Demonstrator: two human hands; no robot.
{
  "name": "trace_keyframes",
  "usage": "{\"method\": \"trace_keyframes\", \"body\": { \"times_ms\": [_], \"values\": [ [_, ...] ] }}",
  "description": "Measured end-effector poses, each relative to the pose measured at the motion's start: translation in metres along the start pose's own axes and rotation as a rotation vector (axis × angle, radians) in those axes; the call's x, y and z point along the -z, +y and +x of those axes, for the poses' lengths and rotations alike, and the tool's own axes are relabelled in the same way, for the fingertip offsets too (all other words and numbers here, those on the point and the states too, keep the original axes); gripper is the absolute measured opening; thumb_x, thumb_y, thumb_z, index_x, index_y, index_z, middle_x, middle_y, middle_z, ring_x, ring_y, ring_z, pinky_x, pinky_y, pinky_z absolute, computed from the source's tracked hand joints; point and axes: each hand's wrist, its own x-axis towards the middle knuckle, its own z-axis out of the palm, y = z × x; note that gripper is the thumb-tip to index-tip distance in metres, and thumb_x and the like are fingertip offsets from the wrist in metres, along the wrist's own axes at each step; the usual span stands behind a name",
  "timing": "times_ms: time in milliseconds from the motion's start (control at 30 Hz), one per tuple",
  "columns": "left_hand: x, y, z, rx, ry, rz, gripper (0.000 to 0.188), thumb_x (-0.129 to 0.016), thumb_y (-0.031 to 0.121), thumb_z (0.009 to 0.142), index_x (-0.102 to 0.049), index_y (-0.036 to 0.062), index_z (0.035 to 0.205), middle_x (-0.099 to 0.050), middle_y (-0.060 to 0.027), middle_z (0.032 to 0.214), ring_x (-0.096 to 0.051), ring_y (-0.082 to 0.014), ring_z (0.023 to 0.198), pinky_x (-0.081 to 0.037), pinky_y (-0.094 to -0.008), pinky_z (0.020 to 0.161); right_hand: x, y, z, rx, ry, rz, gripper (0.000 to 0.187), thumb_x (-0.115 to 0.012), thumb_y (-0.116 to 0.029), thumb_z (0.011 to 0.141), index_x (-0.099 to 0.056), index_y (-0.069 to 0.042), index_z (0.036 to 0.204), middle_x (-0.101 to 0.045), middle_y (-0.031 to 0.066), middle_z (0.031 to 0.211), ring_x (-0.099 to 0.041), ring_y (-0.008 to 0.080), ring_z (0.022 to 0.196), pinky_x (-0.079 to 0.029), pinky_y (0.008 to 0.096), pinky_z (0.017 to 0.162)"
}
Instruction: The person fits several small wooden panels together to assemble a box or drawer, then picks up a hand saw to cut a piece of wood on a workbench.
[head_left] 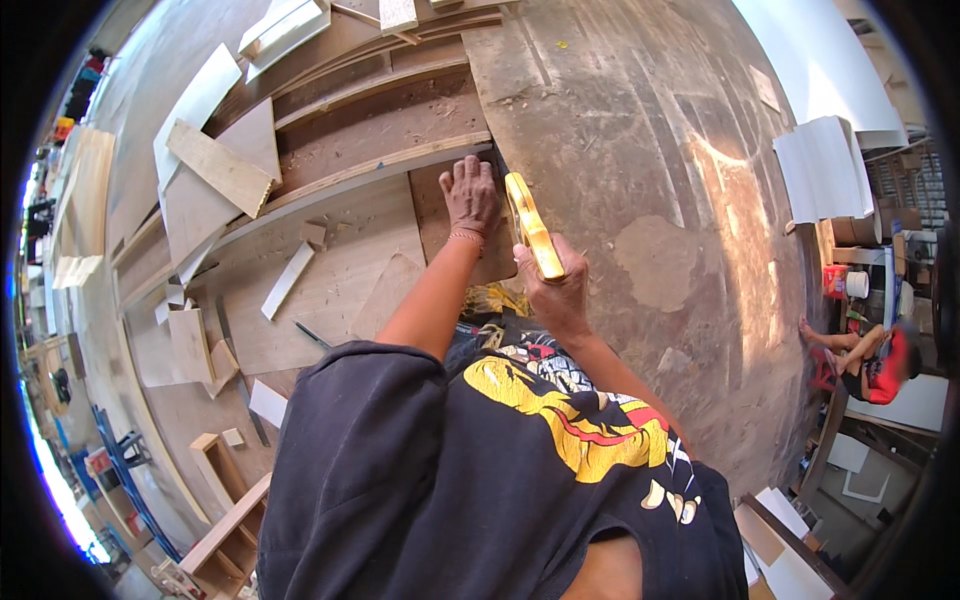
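Note:
My left hand (472, 198) is at the end of a long wooden board (385, 163) that forms one side of a low frame. Its fingers are bent over the board's edge near the corner. Just to the right, my right hand (558, 298) is closed round the lower end of a yellow hand tool (533, 222) with a long, narrow body. The tool stands beside the frame's end, its top pointing away from me. Its exact kind and working end cannot be made out. Below my left hand, a brown panel (432, 225) shows inside the frame.
A loose plank (215, 160) and a white strip (288, 281) lie on the left with several offcuts. A pencil-like dark stick (312, 335) rests on the panel. Concrete floor (640, 150) stretches right, where a person in red (883, 368) sits. White sheets (820, 170) stand beyond.

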Motion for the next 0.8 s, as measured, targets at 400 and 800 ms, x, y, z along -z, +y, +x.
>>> {"method": "trace_keyframes", "body": {
  "times_ms": [400, 800],
  "values": [
    [-0.002, 0.001, 0.004, 0.068, -0.077, 0.014, 0.021, -0.048, 0.01, 0.073, -0.057, 0.0099, 0.092, -0.05, -0.0069, 0.098, -0.047, -0.0222, 0.095, -0.032, -0.0369, 0.079, 0.056, -0.042, -0.058, -0.144, -0.018, -0.015, 0.014, -0.063, -0.006, 0.08, -0.052, 0.0, 0.075, -0.049, 0.0056, 0.055, -0.045, 0.0089, 0.049, -0.037, 0.0276, 0.046],
    [-0.006, 0.002, -0.005, 0.011, -0.023, 0.009, 0.014, -0.05, 0.015, 0.074, -0.055, 0.0098, 0.086, -0.049, -0.0069, 0.093, -0.047, -0.022, 0.092, -0.032, -0.0374, 0.079, -0.004, 0.003, 0.007, -0.001, 0.079, -0.052, 0.018, -0.064, -0.01, 0.079, -0.051, 0.0, 0.07, -0.051, 0.0125, 0.054, -0.052, 0.0211, 0.048, -0.039, 0.0338, 0.046]
  ]
}}
